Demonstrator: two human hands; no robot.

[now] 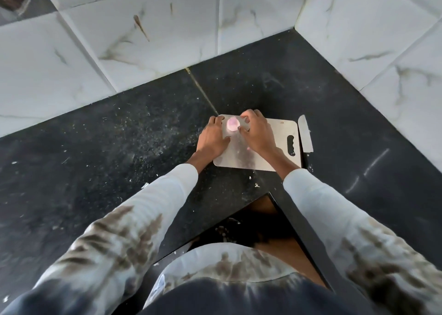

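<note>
At the ten o'clock corner of the cutting board, both hands meet on a small pink onion. The left hand has its grip curled round the onion from nine o'clock. The right hand pinches it from three o'clock, fingers bent. A flat metal blade lies just beside the board at three o'clock, on the dark speckled desk. White marbled wall tiles bound the desk at twelve o'clock.
</note>
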